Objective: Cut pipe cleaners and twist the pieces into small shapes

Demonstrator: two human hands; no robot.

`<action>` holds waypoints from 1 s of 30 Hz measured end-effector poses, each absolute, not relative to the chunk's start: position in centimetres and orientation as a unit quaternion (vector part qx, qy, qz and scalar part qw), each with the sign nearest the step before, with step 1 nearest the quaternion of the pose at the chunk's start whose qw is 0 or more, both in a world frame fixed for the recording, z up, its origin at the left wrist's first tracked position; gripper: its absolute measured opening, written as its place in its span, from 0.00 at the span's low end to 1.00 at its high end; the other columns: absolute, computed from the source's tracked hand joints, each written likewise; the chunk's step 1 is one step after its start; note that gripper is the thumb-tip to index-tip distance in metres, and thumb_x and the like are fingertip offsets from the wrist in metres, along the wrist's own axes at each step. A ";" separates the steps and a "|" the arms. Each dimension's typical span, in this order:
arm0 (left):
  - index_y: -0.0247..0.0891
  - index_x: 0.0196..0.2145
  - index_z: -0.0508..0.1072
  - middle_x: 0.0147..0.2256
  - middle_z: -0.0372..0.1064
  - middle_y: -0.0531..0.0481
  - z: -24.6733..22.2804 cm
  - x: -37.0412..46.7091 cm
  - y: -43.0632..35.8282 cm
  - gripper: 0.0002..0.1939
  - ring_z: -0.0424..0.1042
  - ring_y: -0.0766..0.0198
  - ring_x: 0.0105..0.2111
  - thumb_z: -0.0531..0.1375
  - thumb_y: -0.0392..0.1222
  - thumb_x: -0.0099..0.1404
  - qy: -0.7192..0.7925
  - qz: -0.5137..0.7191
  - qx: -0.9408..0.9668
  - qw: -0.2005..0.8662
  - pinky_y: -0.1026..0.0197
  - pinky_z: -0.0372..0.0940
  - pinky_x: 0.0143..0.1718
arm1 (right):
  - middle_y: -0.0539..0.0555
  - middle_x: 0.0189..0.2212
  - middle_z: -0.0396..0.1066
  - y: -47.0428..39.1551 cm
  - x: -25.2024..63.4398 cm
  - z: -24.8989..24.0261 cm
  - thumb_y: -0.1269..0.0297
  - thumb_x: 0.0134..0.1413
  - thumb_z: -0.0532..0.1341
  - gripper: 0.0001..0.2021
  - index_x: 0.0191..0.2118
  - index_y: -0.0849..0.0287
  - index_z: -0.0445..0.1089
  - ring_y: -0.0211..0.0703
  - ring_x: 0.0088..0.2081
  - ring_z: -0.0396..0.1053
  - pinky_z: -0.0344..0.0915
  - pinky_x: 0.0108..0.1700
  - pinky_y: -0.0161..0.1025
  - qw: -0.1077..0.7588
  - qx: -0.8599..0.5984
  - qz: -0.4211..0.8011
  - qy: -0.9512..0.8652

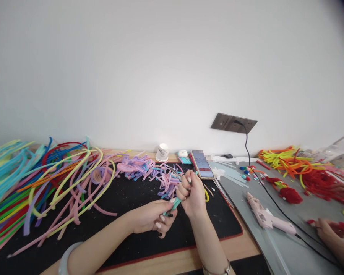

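Note:
Near the middle of the head view, my left hand (154,218) pinches the lower end of a teal green bundle of fuzzy stems (175,204) between thumb and fingers. Right above it, my right hand (192,193) is closed in a fist around the upper part of the same bundle, whose tip shows over the fist. Both hands are over the black mat (149,250). Behind them lies a pile of short pink and purple stems (167,183), partly hidden by my right hand.
Long coloured stems (54,183) cover the left side. Behind are a small cup (162,151) and a phone (202,164). On the grey mat at right lie a pink glue gun (269,219) with its cable, red pieces (289,193) and another person's hand (332,233).

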State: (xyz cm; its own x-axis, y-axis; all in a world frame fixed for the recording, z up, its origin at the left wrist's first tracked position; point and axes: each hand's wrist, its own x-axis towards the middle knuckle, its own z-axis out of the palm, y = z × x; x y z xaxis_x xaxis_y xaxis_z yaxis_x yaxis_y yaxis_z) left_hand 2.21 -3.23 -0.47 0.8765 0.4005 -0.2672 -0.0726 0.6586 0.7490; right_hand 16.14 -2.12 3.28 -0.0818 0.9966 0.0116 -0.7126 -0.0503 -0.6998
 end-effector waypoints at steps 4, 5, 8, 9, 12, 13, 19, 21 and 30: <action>0.39 0.25 0.57 0.18 0.43 0.61 -0.5 2.2 -3.2 0.15 0.39 0.74 0.15 0.51 0.52 0.62 0.187 0.135 0.401 0.887 0.67 0.53 0.20 | 0.40 0.14 0.38 -2.3 16.4 3.2 0.59 0.53 0.54 0.16 0.22 0.57 0.47 0.27 0.14 0.30 0.36 0.13 0.25 0.636 -0.246 0.677 -0.277; 0.39 0.25 0.56 0.18 0.42 0.61 -0.5 2.3 -3.3 0.15 0.39 0.74 0.15 0.51 0.52 0.62 0.184 0.138 0.410 0.883 0.68 0.51 0.19 | 0.40 0.14 0.37 -2.3 16.5 3.2 0.59 0.53 0.55 0.16 0.22 0.57 0.47 0.27 0.14 0.30 0.36 0.13 0.25 0.639 -0.245 0.675 -0.275; 0.38 0.23 0.56 0.17 0.43 0.61 -0.3 2.4 -3.4 0.17 0.40 0.74 0.15 0.51 0.52 0.61 0.194 0.156 0.435 0.866 0.68 0.50 0.18 | 0.40 0.14 0.37 -2.5 16.7 3.3 0.59 0.53 0.55 0.16 0.22 0.57 0.47 0.28 0.14 0.31 0.36 0.14 0.25 0.650 -0.244 0.668 -0.268; 0.38 0.23 0.55 0.17 0.43 0.61 -0.2 2.5 -3.5 0.17 0.40 0.74 0.15 0.51 0.53 0.61 0.201 0.163 0.439 0.861 0.68 0.50 0.18 | 0.40 0.14 0.38 -2.6 16.7 3.3 0.59 0.52 0.55 0.16 0.22 0.57 0.47 0.28 0.14 0.31 0.36 0.14 0.26 0.654 -0.245 0.665 -0.267; 0.38 0.23 0.56 0.17 0.44 0.61 -0.1 2.4 -3.3 0.17 0.40 0.75 0.15 0.53 0.53 0.60 0.221 0.174 0.442 0.852 0.68 0.50 0.19 | 0.40 0.14 0.39 -2.6 16.8 3.4 0.60 0.53 0.55 0.16 0.22 0.57 0.48 0.28 0.14 0.32 0.37 0.14 0.26 0.666 -0.255 0.648 -0.267; 0.38 0.23 0.56 0.17 0.44 0.61 -0.2 2.4 -3.2 0.17 0.40 0.75 0.15 0.53 0.53 0.60 0.228 0.177 0.439 0.851 0.68 0.49 0.19 | 0.40 0.14 0.40 -2.6 16.8 3.5 0.60 0.53 0.55 0.16 0.21 0.57 0.48 0.28 0.14 0.33 0.37 0.14 0.27 0.670 -0.262 0.640 -0.272; 0.37 0.25 0.57 0.17 0.44 0.62 -0.6 1.7 -2.3 0.17 0.40 0.76 0.16 0.54 0.54 0.59 0.237 0.215 0.455 0.831 0.68 0.49 0.19 | 0.46 0.20 0.53 -2.0 17.8 2.7 0.59 0.54 0.52 0.14 0.21 0.58 0.53 0.33 0.22 0.54 0.53 0.23 0.31 0.674 -0.373 0.501 -0.394; 0.37 0.25 0.57 0.17 0.44 0.62 -0.7 1.4 -1.9 0.18 0.41 0.76 0.16 0.54 0.55 0.58 0.248 0.222 0.476 0.814 0.68 0.49 0.20 | 0.46 0.20 0.53 -1.7 18.8 2.1 0.58 0.54 0.53 0.14 0.21 0.59 0.56 0.33 0.22 0.52 0.50 0.23 0.32 0.639 -0.447 0.428 -0.457; 0.36 0.30 0.62 0.20 0.58 0.57 -0.6 0.7 -0.8 0.16 0.54 0.75 0.15 0.52 0.54 0.61 0.288 0.365 0.495 0.734 0.68 0.54 0.20 | 0.43 0.15 0.49 -1.7 20.0 1.1 0.57 0.48 0.59 0.11 0.28 0.61 0.66 0.29 0.17 0.44 0.43 0.19 0.30 0.614 -0.437 0.513 -0.410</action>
State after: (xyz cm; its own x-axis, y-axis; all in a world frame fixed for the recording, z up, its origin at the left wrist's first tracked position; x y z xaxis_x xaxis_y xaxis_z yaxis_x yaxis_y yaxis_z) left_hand 0.68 -0.80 -0.57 0.5681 0.8207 -0.0618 -0.2510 0.2443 0.9366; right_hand 20.02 -1.71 1.13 0.1363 0.9891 0.0554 -0.2723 0.0912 -0.9579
